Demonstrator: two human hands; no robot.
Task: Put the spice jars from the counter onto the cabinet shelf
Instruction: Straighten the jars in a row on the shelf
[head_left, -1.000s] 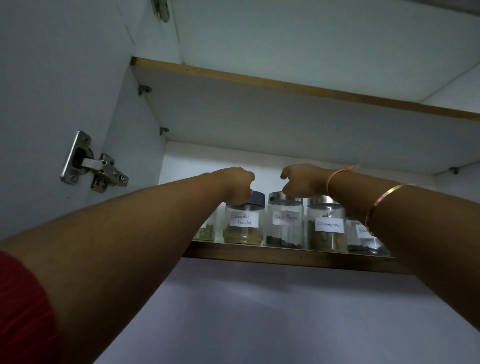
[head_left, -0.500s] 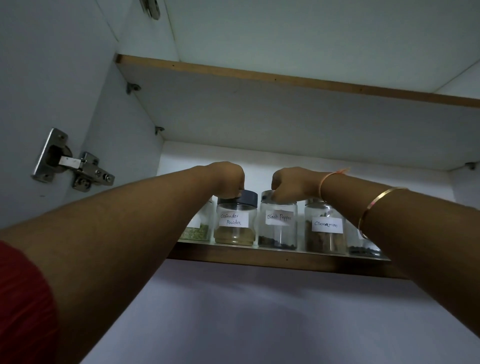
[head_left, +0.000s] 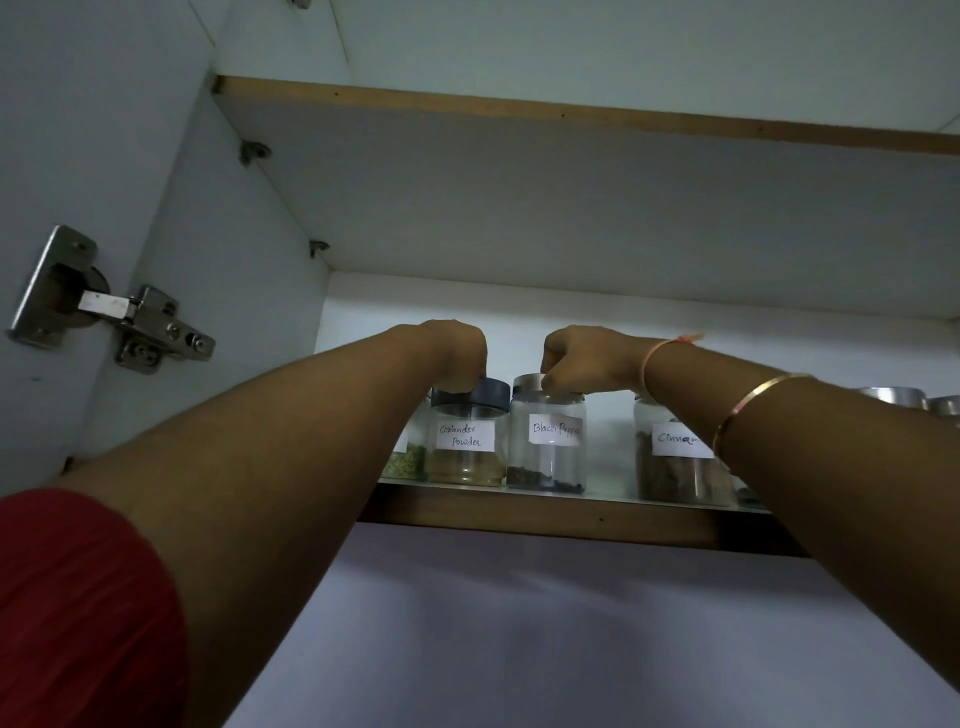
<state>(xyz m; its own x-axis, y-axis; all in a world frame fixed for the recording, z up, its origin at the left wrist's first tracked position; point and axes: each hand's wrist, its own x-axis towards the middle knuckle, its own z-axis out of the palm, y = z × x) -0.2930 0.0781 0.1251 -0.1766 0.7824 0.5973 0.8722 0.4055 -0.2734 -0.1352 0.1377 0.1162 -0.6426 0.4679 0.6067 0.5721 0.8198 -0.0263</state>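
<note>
Up on the cabinet shelf (head_left: 545, 514): left hand (head_left: 457, 353) clenched on the coriander jar (head_left: 467, 441) lid, right hand (head_left: 582, 358) clenched on the black pepper jar (head_left: 548, 436) lid. Both jars upright, side by side near the shelf's front edge.

Dark blue lid (head_left: 470, 392) on coriander jar (head_left: 467, 447), white handwritten labels (head_left: 555, 429), gold bangle (head_left: 753, 402), red sleeve (head_left: 78, 613), brown-edged shelf (head_left: 545, 519)

Up on the left, a steel hinge (head_left: 111, 306) is screwed to the open cabinet door (head_left: 78, 130), arm reaching across to the side wall. Two small metal pegs (head_left: 253, 152) sit on that wall under the upper board (head_left: 571, 111), whose raw wood edge shows. Below everything, a plain pale wall (head_left: 571, 639), dim and bluish
</note>
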